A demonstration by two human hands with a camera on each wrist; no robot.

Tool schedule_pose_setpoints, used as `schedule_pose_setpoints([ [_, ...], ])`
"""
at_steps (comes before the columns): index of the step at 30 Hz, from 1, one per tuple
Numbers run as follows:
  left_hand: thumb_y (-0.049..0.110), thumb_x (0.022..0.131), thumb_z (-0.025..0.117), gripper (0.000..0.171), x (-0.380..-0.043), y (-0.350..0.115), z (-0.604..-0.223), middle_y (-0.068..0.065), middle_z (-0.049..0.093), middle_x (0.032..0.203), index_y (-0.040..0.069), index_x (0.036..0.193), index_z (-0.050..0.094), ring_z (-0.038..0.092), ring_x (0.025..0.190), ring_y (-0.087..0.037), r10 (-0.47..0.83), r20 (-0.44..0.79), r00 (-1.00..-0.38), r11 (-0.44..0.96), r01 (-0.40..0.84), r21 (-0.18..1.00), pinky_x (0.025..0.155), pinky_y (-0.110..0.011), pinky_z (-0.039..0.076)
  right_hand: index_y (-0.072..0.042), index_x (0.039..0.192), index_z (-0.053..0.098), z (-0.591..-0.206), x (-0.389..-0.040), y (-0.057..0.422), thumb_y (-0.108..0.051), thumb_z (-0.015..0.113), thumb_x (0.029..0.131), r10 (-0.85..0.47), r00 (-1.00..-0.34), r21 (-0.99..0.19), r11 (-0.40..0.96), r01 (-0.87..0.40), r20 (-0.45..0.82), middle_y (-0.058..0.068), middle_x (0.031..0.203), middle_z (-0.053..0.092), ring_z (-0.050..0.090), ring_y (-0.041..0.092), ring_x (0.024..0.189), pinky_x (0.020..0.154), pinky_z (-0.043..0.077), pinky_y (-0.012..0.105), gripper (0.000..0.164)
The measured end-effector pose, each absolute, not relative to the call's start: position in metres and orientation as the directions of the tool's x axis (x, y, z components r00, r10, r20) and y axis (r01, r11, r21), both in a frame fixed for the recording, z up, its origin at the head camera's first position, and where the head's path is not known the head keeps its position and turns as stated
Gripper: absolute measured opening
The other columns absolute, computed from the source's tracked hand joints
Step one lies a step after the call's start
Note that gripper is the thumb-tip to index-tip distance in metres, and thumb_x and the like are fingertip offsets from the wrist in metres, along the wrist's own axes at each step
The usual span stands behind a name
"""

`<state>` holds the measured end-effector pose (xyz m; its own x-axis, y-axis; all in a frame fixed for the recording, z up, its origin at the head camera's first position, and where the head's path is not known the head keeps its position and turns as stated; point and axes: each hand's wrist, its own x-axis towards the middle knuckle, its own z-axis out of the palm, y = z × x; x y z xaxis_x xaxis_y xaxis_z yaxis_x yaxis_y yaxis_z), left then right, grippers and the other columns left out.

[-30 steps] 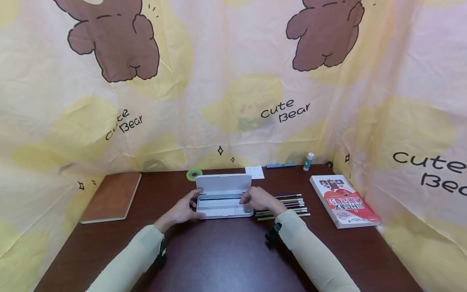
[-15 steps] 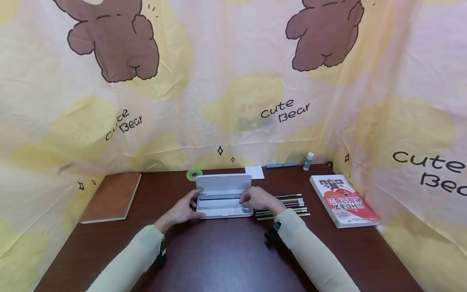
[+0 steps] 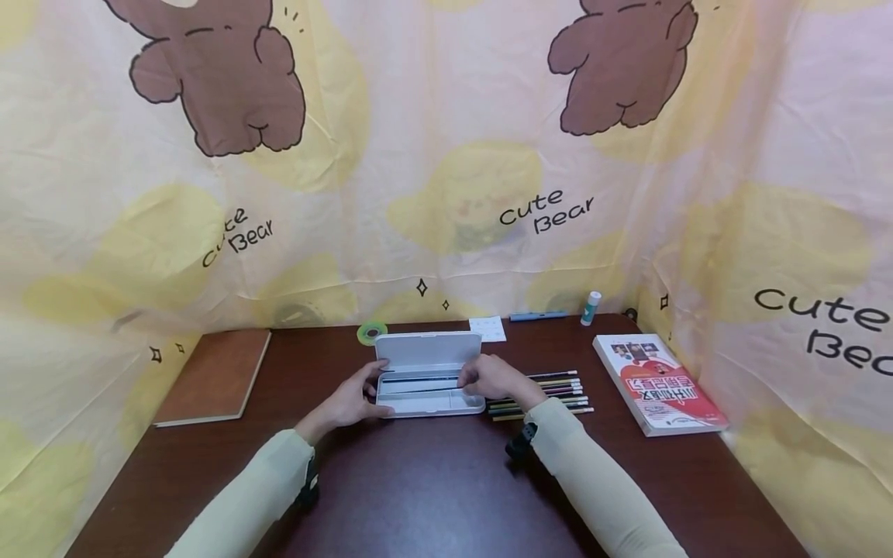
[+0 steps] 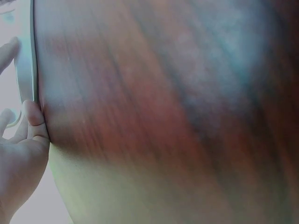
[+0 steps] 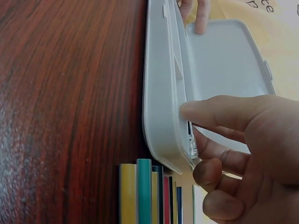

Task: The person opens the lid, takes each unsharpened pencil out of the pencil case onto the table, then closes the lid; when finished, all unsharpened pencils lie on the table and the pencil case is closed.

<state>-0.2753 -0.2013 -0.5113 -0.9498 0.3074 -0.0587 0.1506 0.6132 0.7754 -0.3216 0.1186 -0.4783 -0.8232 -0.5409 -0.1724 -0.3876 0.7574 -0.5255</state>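
Observation:
A white pencil case (image 3: 416, 403) lies with its lid raised on the table, divided into compartments inside. At its left end my left hand (image 3: 349, 399) grips it, thumb on the front edge and fingers at the back. The left wrist view shows that thumb (image 4: 33, 113) against the case's side. Over the right end, my right hand (image 3: 494, 380) pinches the end of a dark pencil (image 3: 425, 390) that lies along a rear compartment. The right wrist view shows the pencil's metal-banded end (image 5: 192, 143) between thumb and fingers; the hand partly hides it.
Several pencils (image 3: 575, 401) lie side by side right of the case, partly under my right forearm. Farther right is a thick red-and-white book (image 3: 659, 385); a brown notebook (image 3: 212, 378) lies left. Behind are green tape (image 3: 371, 333), white paper (image 3: 488, 329), a blue pen (image 3: 537, 316) and a glue stick (image 3: 590, 308).
Both hands stay almost where they were. Inside the case, the dark pencil at my right fingers now shows as a separate line in front of another one.

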Motion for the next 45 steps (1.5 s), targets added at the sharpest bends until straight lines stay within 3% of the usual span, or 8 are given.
schedule_pose_setpoints([
  [6, 0.032, 0.073, 0.09, 0.098, -0.276, -0.201, -0.511, -0.01, 0.054, 0.141, 0.022, 0.153, 0.036, 0.053, 0.098, -0.019, 0.308, -0.054, -0.95, 0.616, 0.156, 0.772, 0.082, -0.032, 0.044, -0.018, 0.088, 0.076, -0.476, -0.321, 0.117, -0.01, 0.075, 0.087, -0.528, -0.837, -0.539, 0.752, -0.38, -0.146, -0.005, 0.083, 0.069, 0.059, 0.012, 0.078, 0.072, 0.05, 0.03, 0.008],
  [17, 0.032, 0.072, 0.091, 0.098, -0.278, -0.202, -0.512, -0.009, 0.055, 0.14, 0.022, 0.153, 0.036, 0.053, 0.098, -0.019, 0.303, -0.057, -0.951, 0.617, 0.15, 0.773, 0.082, -0.032, 0.044, -0.018, 0.09, 0.077, -0.472, -0.322, 0.133, -0.012, 0.074, 0.089, -0.559, -0.826, -0.537, 0.72, -0.44, -0.072, -0.008, 0.085, 0.07, 0.059, 0.01, 0.079, 0.073, 0.05, 0.029, 0.007],
  [25, 0.032, 0.071, 0.091, 0.097, -0.279, -0.202, -0.513, -0.01, 0.056, 0.138, 0.021, 0.152, 0.037, 0.054, 0.095, -0.019, 0.297, -0.058, -0.953, 0.624, 0.148, 0.767, 0.081, -0.031, 0.043, -0.018, 0.094, 0.078, -0.46, -0.319, 0.159, -0.015, 0.074, 0.089, -0.538, -0.839, -0.551, 0.726, -0.412, -0.081, -0.009, 0.087, 0.072, 0.061, 0.01, 0.08, 0.074, 0.05, 0.032, 0.007],
  [35, 0.033, 0.073, 0.09, 0.098, -0.278, -0.202, -0.516, -0.01, 0.055, 0.141, 0.022, 0.153, 0.036, 0.053, 0.095, -0.018, 0.294, -0.058, -0.954, 0.621, 0.145, 0.771, 0.078, -0.03, 0.044, -0.019, 0.1, 0.078, -0.455, -0.307, 0.203, -0.017, 0.072, 0.092, -0.484, -0.867, -0.557, 0.755, -0.346, -0.117, -0.009, 0.095, 0.074, 0.061, 0.015, 0.09, 0.09, 0.052, 0.042, 0.01],
  [45, 0.034, 0.073, 0.09, 0.097, -0.278, -0.201, -0.516, -0.009, 0.055, 0.14, 0.023, 0.152, 0.037, 0.053, 0.095, -0.018, 0.294, -0.053, -0.954, 0.624, 0.149, 0.767, 0.078, -0.031, 0.044, -0.021, 0.1, 0.077, -0.456, -0.298, 0.25, -0.017, 0.072, 0.092, -0.456, -0.883, -0.545, 0.77, -0.331, -0.107, -0.008, 0.097, 0.074, 0.06, 0.016, 0.091, 0.086, 0.05, 0.041, 0.01],
])
